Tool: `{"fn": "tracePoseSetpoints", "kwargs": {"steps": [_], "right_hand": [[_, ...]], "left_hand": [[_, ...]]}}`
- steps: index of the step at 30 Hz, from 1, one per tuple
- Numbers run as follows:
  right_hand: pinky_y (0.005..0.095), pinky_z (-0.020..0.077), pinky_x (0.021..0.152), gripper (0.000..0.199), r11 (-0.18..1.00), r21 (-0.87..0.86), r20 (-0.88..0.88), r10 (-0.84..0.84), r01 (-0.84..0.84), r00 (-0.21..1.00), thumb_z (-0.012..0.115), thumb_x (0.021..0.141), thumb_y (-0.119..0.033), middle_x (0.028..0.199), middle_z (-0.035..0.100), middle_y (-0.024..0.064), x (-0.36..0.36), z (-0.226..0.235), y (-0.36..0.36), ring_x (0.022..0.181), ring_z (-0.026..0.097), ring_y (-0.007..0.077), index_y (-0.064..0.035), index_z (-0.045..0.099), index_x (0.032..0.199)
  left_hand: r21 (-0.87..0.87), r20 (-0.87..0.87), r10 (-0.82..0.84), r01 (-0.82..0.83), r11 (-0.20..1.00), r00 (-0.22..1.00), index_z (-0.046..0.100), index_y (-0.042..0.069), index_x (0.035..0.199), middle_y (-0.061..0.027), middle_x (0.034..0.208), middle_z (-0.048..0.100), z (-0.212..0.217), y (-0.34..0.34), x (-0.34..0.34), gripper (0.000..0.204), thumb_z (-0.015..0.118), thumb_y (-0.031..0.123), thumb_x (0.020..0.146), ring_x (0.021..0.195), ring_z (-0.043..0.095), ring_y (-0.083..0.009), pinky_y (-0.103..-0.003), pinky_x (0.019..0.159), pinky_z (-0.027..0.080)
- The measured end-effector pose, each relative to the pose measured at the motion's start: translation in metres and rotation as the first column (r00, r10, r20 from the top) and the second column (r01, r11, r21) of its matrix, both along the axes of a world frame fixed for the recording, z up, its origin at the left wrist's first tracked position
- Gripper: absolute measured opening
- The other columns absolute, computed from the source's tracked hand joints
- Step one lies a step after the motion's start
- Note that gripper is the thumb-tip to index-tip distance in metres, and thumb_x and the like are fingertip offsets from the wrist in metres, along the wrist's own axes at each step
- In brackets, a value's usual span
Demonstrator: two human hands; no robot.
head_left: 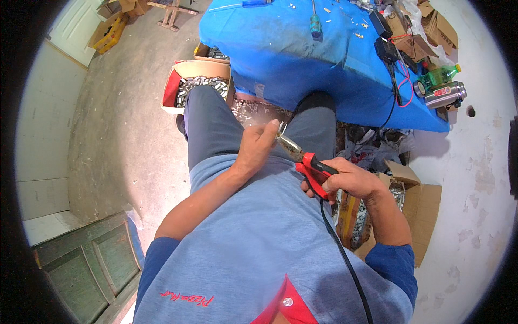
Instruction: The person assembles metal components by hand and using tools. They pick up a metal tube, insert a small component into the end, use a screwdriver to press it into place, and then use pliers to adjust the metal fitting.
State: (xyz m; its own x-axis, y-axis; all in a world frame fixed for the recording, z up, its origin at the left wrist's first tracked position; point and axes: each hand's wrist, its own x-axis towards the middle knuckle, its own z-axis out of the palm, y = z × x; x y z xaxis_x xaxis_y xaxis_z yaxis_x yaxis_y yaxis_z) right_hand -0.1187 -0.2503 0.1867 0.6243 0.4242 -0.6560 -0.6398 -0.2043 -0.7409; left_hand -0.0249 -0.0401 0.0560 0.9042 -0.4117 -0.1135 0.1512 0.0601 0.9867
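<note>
My right hand (350, 181) grips the red handles of a pair of pliers (305, 161) over my lap. The metal jaws point up and left toward my left hand (258, 146). My left hand's fingertips pinch a small object at the plier tips; the object is too small to identify. A black cable (345, 259) runs from near my right hand down across my grey-blue shirt. Both hands are above my dark trousers (216, 127).
A table under a blue cloth (302, 59) stands ahead with screwdrivers, black adapters, wires, a green bottle (440, 75) and a metal flask (445, 94). A cardboard box (200, 81) of small metal parts sits left, another box (415, 210) right. A green door panel (89, 270) lies lower left.
</note>
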Motion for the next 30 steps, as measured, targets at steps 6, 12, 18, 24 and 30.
{"fn": "tracePoseSetpoints", "kwargs": {"steps": [6, 12, 18, 24, 30], "right_hand": [[0.0256, 0.0527, 0.057, 0.049, 0.999, 0.029, -0.029, -0.039, 0.04, 0.999, 0.056, 0.075, -0.019, 0.096, 0.068, 0.0107, 0.001, -0.007, 0.003, 0.079, 0.064, 0.0145, 0.0025, 0.059, 0.12], [0.023, 0.053, 0.052, 0.056, 0.985, 0.091, -0.056, -0.144, 0.149, 0.988, 0.055, 0.072, -0.015, 0.103, 0.069, 0.017, 0.0, -0.014, 0.005, 0.08, 0.068, 0.0172, 0.007, 0.057, 0.123], [0.0202, 0.0465, 0.046, 0.052, 0.977, 0.129, -0.064, -0.165, 0.172, 0.984, 0.055, 0.072, -0.017, 0.097, 0.069, 0.0171, 0.001, -0.025, 0.004, 0.072, 0.068, 0.016, 0.0078, 0.058, 0.117], [0.0212, 0.0451, 0.051, 0.047, 0.965, 0.148, -0.075, -0.208, 0.217, 0.975, 0.055, 0.073, -0.02, 0.089, 0.068, 0.0115, 0.0, -0.028, 0.01, 0.07, 0.065, 0.0132, 0.0048, 0.06, 0.113], [0.0349, 0.0518, 0.066, 0.041, 0.902, -0.42, 0.45, 0.11, 0.101, 0.886, 0.054, 0.076, -0.015, 0.09, 0.068, 0.0163, -0.008, -0.053, 0.015, 0.077, 0.067, 0.0271, 0.0018, 0.059, 0.113]], "left_hand": [[-0.019, 0.005, -0.006, 0.006, 1.0, 1.0, 0.058, 0.005, 0.067, 0.0027, 0.06, 0.047, 0.004, 0.0, 0.0, 0.051, 0.052, 0.044, 0.099, 0.053, 0.039, -0.0049, -0.023, 0.047, 0.029], [-0.026, -0.018, 0.012, -0.013, 1.0, 1.0, 0.061, 0.003, 0.071, 0.002, 0.061, 0.05, 0.001, 0.0, 0.0, 0.049, 0.053, 0.042, 0.099, 0.054, 0.042, -0.005, -0.023, 0.048, 0.03], [0.002, -0.018, 0.029, -0.029, 1.0, 0.999, 0.06, 0.002, 0.071, 0.0014, 0.062, 0.051, -0.003, 0.0, 0.001, 0.048, 0.053, 0.04, 0.099, 0.057, 0.043, -0.0064, -0.025, 0.05, 0.032], [0.033, -0.025, 0.064, -0.064, 0.997, 0.998, 0.054, 0.001, 0.063, 0.0001, 0.06, 0.049, -0.001, -0.001, -0.001, 0.05, 0.052, 0.037, 0.098, 0.059, 0.043, -0.0097, -0.03, 0.053, 0.034], [0.036, -0.036, 0.104, -0.102, 0.994, 0.994, 0.055, 0.0, 0.062, -0.0026, 0.059, 0.051, -0.007, 0.001, 0.0, 0.054, 0.045, 0.039, 0.099, 0.058, 0.046, -0.0116, -0.032, 0.053, 0.036]]}}
